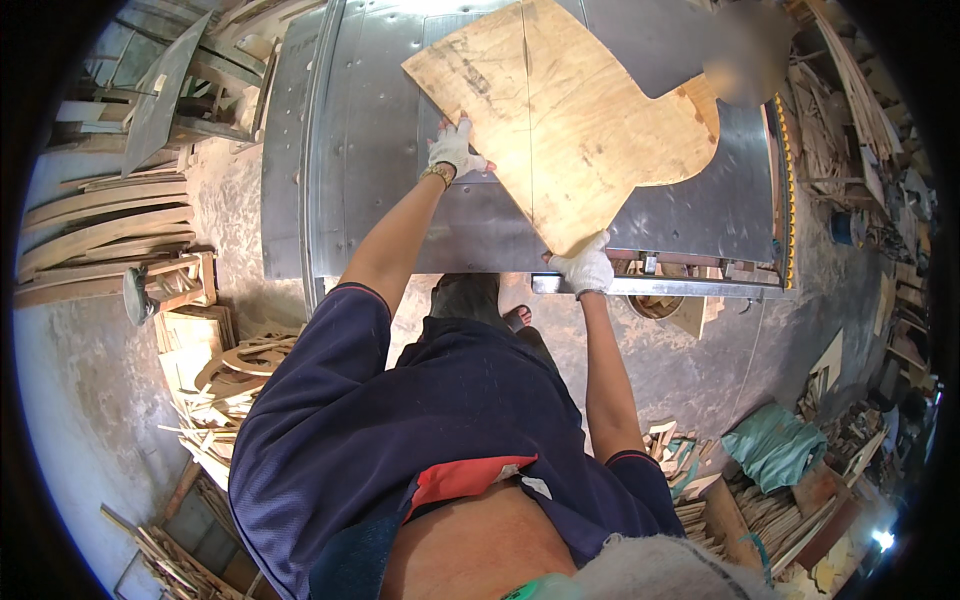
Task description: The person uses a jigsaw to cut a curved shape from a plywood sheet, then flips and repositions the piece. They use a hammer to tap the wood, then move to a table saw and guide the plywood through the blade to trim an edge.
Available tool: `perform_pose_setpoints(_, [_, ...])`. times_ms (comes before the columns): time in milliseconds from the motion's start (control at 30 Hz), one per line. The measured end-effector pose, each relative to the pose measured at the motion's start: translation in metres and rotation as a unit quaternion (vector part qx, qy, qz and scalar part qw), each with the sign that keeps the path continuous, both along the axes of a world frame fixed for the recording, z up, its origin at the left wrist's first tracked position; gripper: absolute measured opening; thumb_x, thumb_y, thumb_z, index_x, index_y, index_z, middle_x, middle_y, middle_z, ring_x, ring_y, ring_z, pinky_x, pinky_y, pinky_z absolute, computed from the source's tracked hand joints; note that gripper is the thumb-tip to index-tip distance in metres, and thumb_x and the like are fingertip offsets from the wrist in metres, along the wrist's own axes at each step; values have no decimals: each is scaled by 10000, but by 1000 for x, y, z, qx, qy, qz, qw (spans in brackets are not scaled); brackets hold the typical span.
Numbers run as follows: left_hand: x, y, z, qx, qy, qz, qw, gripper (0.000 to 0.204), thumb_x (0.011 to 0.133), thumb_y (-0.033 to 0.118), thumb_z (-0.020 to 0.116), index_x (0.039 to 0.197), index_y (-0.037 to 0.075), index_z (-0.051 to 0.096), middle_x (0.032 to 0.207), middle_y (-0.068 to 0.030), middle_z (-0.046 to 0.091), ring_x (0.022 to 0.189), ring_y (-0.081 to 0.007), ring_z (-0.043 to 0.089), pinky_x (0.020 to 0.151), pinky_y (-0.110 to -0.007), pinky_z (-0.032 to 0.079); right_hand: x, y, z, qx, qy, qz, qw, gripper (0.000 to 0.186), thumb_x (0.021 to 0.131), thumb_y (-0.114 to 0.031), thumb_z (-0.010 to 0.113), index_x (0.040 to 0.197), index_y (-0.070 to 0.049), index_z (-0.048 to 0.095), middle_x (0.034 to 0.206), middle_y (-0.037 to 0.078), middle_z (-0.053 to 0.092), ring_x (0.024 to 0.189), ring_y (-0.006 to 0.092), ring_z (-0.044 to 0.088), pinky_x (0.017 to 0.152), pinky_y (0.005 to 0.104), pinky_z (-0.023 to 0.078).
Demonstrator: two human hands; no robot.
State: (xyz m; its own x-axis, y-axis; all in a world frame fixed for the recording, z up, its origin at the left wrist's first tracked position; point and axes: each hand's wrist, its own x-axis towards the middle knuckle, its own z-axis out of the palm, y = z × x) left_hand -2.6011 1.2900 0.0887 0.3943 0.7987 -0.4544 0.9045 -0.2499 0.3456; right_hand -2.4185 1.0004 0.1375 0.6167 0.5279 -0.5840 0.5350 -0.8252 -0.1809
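A large plywood sheet (pixel 570 130) lies tilted across a grey metal-topped work table (pixel 375 190). One side of it is cut in a curve, and a dark line crosses its face. My left hand (pixel 455 150), in a white fingerless glove, rests on the sheet's left edge with fingers spread. At the sheet's near corner, my right hand (pixel 585 268) is closed around the wood, also in a white glove. The fingers under the corner are partly hidden.
Across the table at the far right is a person (pixel 745 50), blurred. A yellow toothed strip (pixel 788 190) runs along the table's right side. Curved wooden pieces (pixel 110 225) are stacked left, with wood offcuts (pixel 240 370) below. A green sack (pixel 775 445) lies among scraps at right.
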Motion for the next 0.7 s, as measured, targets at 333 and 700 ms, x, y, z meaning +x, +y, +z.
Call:
perform_pose_setpoints(333, [4, 12, -1, 8, -1, 0, 1000, 1435, 568, 626, 913, 1641, 122, 104, 1655, -258, 220, 1564, -417, 111, 1198, -672, 181, 4, 12, 0, -3, 7, -4, 1000, 1435, 581, -609, 908, 1528, 66, 68, 1272, 332, 625, 1104, 430, 679, 938, 451, 551])
perform_pose_setpoints(700, [10, 27, -3, 16, -2, 9, 1000, 1474, 516, 641, 926, 1641, 139, 117, 1665, -250, 207, 1565, -399, 134, 1199, -671, 181, 9, 24, -3, 36, 0, 0, 999, 1373, 576, -577, 917, 1486, 62, 111, 1260, 321, 630, 1104, 430, 677, 936, 453, 549])
